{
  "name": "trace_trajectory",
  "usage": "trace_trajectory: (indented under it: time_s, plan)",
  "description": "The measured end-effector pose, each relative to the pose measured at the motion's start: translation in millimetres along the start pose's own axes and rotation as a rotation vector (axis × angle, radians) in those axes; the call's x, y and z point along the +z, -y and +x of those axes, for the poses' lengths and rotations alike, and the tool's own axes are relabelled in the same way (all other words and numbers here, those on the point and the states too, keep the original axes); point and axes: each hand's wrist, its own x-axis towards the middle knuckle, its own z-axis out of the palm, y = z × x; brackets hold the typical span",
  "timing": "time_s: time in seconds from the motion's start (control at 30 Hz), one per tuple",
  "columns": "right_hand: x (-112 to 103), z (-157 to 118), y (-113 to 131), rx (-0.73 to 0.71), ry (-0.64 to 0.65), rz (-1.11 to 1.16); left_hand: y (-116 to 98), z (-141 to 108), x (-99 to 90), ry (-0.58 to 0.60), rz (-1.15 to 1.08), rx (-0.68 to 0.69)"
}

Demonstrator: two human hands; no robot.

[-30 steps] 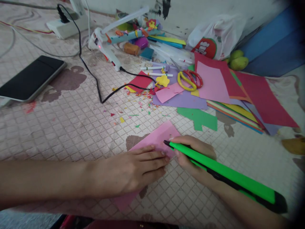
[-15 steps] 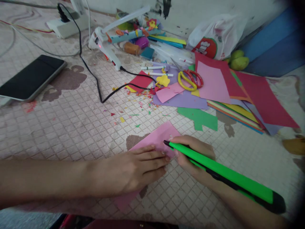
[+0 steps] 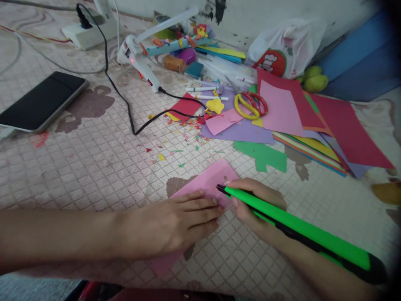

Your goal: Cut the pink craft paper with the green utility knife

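Observation:
A strip of pink paper lies slantwise on the patterned tablecloth. My left hand rests flat across it, fingers stretched out and pressing it down. In my right hand is a long green-and-black utility knife, gripped near its front end like a pen. Its black tip is over the upper part of the paper, just right of my left fingertips; whether it touches the paper I cannot tell, and no blade can be made out. A small dark spot shows in the paper close to my right fingertips.
Red-and-yellow scissors, coloured paper sheets and green scrap lie beyond my hands. A white glue gun trails a black cord. A phone lies left; a plastic bag and green fruit stand behind.
My right hand and the utility knife have shifted slightly right, away from my left fingertips. A dark spot now shows in the paper where a pale bit was. My left hand stays put.

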Motion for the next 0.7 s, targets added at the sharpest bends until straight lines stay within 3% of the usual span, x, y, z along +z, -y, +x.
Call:
trace_trajectory:
  time_s: [0.7]
  plan:
    - [0.2, 1.2, 2.5, 0.007, 0.029, -0.024, -0.6, 1.3, -2.1, 0.017, -0.035, 0.001]
